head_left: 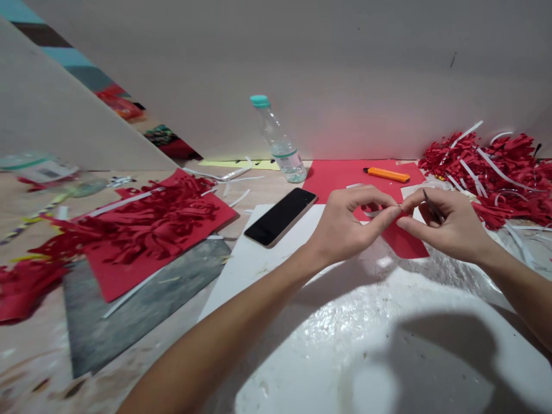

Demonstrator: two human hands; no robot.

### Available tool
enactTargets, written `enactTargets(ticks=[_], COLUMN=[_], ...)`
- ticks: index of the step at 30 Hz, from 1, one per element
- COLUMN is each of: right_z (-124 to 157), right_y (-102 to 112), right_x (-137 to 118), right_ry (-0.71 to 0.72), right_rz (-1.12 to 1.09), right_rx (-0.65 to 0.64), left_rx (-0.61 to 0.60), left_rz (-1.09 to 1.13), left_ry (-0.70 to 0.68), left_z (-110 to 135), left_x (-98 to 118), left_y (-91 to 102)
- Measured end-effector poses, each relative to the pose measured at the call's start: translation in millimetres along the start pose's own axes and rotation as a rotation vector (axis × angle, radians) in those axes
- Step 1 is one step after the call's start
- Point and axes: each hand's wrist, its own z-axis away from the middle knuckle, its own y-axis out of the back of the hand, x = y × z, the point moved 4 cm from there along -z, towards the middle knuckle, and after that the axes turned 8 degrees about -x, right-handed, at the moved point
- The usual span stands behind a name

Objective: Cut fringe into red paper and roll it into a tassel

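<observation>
My left hand [351, 221] is closed in a pinch, thumb against forefinger. A narrow white paper strip [373, 213] shows in the loop of its fingers. My right hand [446, 221] meets it fingertip to fingertip, also pinched; whatever small piece lies between the tips is too small to make out. A thin dark pointed tool [431, 206] is tucked in the curled fingers of my right hand; its kind cannot be told. Below and behind both hands lies red foam or paper sheet [407, 241]. An orange box cutter [388, 174] rests on that sheet, beyond the hands.
A black phone [282, 215] lies on a white board [233, 270]. Behind it stands a clear bottle [282, 144] with a teal cap. Red fringed pieces lie in a heap [495, 172] at right and on a red sheet [112, 276] at left. A wall [345, 75] closes the back.
</observation>
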Motion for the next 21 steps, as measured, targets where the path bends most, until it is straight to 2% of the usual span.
enactTargets(ticks=[6, 10, 13, 15, 21], right_z=[1.1, 1.3, 2.4, 3.5, 1.8], right_y=[-2.9, -3.5, -4.0, -3.1, 11.5], right_x=[-3.9, -4.4, -0.4, 3.3, 10.6], right_ry=[0.090, 0.113, 0.079, 0.047, -0.028], right_rz=[0.176, 0.191, 0.169, 0.122, -0.057], right_rx=[0.052, -0.006, -0.097, -0.131, -0.052], left_rx=[0.009, -0.038, -0.107, -0.178, -0.382], left_rz=[0.019, 0.009, 0.048, 0.086, -0.133], left_ry=[-0.027, 0.017, 0.106, 0.111, 0.086], left_z=[0.3, 0.0, -1.9, -3.6, -5.4], left_x=[0.8, -1.0, -11.6, -19.3, -37.3], left_y=[-0.9, -0.8, 2.6, 5.6, 9.7])
